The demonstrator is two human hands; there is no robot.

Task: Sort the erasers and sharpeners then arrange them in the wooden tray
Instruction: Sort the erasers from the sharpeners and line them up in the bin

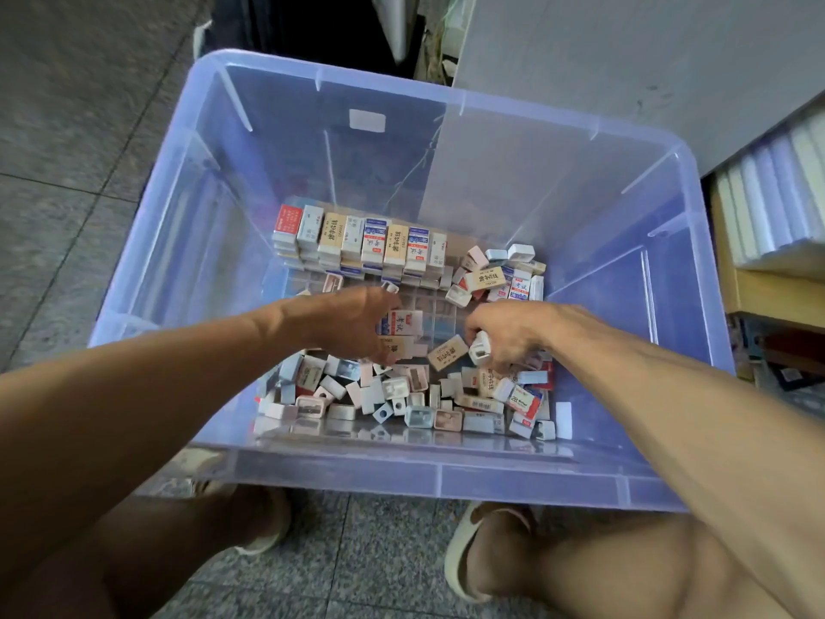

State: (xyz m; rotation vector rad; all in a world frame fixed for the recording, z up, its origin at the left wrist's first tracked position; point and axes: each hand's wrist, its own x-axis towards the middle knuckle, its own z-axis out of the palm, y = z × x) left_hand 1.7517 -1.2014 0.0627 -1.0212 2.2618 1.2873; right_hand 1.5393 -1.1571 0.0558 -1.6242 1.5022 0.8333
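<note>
On the grey tiled floor [67, 140] stands a clear blue plastic bin [437, 478], where erasers [359, 236] are stacked at the far side above loose sharpeners [395, 388], the left hand [357, 326] grips boxed erasers and the right hand [509, 335] pinches a white sharpener [480, 349].

Bare forearms without sleeves, bare knees, cream slip-on sandals [468, 547] with thick rounded soles on both feet
</note>
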